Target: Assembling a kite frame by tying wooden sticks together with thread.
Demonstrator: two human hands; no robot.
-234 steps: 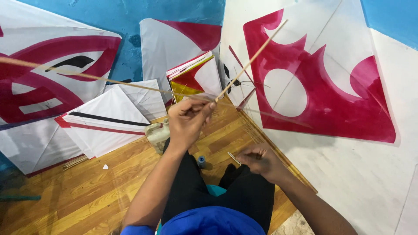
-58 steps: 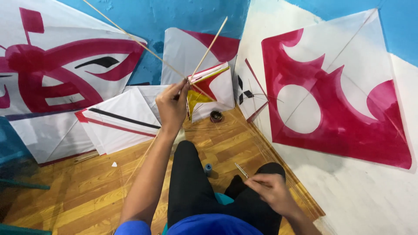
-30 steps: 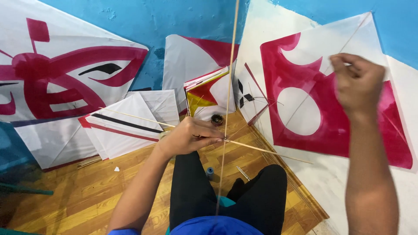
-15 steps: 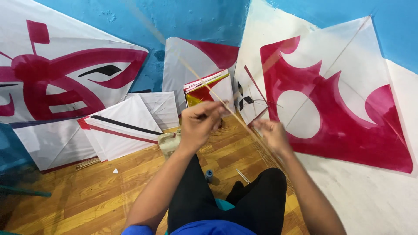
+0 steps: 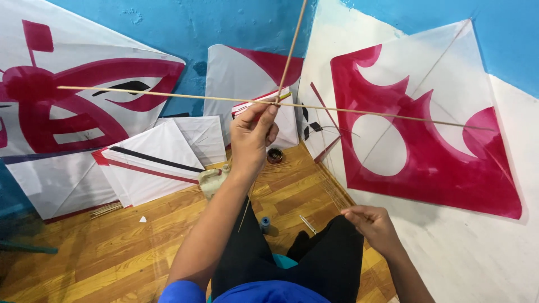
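The left hand (image 5: 251, 134) is raised and pinches two thin bamboo sticks (image 5: 168, 95) where they cross. The right hand (image 5: 373, 227) stays low near the knee, well apart from them, fingertips pressed together; whether it holds anything, I cannot tell

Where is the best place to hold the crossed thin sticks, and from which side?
Probably at the crossing, from below. The long horizontal stick and the upright stick meet there, so one pinch steadies both, as the left hand does now.
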